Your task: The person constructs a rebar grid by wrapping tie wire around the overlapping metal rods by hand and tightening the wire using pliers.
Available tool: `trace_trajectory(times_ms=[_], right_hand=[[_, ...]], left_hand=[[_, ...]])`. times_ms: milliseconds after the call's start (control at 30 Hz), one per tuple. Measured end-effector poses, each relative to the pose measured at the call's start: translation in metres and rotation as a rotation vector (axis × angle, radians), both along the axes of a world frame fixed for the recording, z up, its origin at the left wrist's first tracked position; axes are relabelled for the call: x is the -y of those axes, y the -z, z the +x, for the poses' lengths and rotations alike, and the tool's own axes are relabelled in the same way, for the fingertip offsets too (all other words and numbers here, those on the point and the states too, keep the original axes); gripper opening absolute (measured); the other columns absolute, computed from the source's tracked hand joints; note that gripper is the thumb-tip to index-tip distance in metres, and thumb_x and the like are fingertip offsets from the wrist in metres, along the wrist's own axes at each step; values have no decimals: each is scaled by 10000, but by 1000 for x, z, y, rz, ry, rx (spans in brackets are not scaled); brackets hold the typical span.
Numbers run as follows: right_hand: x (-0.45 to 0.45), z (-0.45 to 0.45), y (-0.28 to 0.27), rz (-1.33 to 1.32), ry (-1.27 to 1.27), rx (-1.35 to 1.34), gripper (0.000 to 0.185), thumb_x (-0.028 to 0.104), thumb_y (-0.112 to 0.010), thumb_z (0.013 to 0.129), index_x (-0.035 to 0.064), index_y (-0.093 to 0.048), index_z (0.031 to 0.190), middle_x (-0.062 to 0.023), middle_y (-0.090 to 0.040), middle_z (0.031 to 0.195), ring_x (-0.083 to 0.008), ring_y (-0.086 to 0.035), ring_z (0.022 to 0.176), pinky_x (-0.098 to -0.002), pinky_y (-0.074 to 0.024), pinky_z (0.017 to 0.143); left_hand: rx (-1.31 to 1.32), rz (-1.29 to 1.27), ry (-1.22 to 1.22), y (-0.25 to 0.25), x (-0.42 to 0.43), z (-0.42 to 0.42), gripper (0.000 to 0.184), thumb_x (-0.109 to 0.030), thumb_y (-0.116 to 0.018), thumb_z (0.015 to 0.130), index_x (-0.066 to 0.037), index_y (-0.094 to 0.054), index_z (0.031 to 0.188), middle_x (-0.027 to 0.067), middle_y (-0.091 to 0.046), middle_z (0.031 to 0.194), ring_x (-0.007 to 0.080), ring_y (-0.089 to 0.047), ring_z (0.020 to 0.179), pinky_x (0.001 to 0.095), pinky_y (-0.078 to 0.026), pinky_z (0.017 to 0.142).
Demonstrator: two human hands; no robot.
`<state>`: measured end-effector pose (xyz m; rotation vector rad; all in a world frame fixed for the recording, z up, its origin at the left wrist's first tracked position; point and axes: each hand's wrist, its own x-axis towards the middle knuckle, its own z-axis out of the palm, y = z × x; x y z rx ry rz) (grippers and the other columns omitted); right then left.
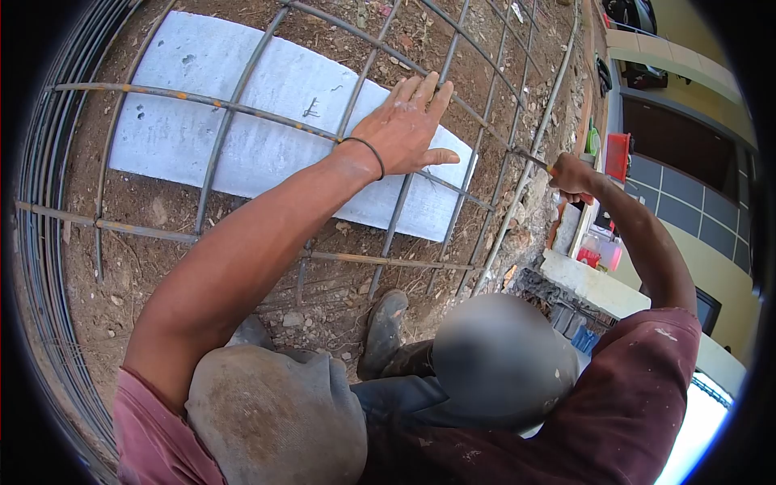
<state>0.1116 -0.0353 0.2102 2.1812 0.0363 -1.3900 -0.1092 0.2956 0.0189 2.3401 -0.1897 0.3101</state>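
Observation:
A grid of thin steel bars (pixel 236 105) lies over a pale white board (pixel 279 81) on brown soil. My left hand (pixel 411 117) rests on the grid above the board's right part, fingers stretched out, palm down, a dark band around its wrist. Farther right, my right hand (pixel 574 176) is closed around the handle of a tool whose dark shaft (pixel 529 158) reaches to a crossing of bars. The tool's far tip is too small to make out. Small twisted wires (pixel 311 107) stick up over the board.
Long bundled bars (pixel 48 267) curve along the left edge. A boot (pixel 382 331) and my bent knees are below the grid. To the right stand a red container (pixel 617 156), a pink tub (pixel 608 255), a low pale ledge (pixel 594 283) and a tiled wall (pixel 687 198).

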Motion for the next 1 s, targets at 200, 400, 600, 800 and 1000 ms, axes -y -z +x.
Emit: trace_trajectory(times_ms=[200, 400, 600, 800, 1000], right_hand=[[-2, -41, -20, 382, 919, -215, 333, 235, -655, 1019, -97, -682, 1038, -141, -694, 682, -213, -677, 492, -316, -570, 452], [-46, -141, -34, 865, 941, -117, 282, 200, -650, 1018, -78, -676, 983, -151, -695, 687, -226, -665, 474, -327, -553, 415], [-135, -273, -13, 984, 637, 260, 261, 199, -645, 1016, -10, -654, 861, -110, -658, 634, -225, -682, 516, -354, -529, 442], [-161, -353, 16, 1044, -159, 558, 205, 154, -701, 942, -18, -648, 843, -238, -625, 675, -445, -648, 664, -493, -495, 584], [-171, -374, 33, 1187, 853, -92, 440, 176, -605, 1034, -1, -558, 1434, -101, -727, 968, -164, -733, 862, -330, -603, 723]], left_hand=[[3, -82, 11, -7, -1, -2, 991, -663, -598, 938, -3, -250, 1591, 286, -313, 1598, 464, -313, 1481, 512, -377, 1204], [273, -243, 90, -15, -15, -13, 764, -468, -671, 965, 22, -413, 1492, 250, -519, 1440, 421, -501, 1342, 472, -460, 1126], [-549, -1085, -189, -67, -8, -103, 586, -358, -719, 978, 78, -556, 1333, 211, -660, 1254, 291, -694, 1093, 408, -580, 976], [-860, -1659, -3, -74, -19, -163, 320, -162, -639, 1039, 82, -624, 1245, 150, -705, 1152, 202, -721, 956, 307, -635, 851], [-504, -1190, -178, -55, -32, -210, 228, -75, -596, 1041, 101, -688, 1153, 141, -750, 1007, 163, -734, 832, 286, -624, 758]])
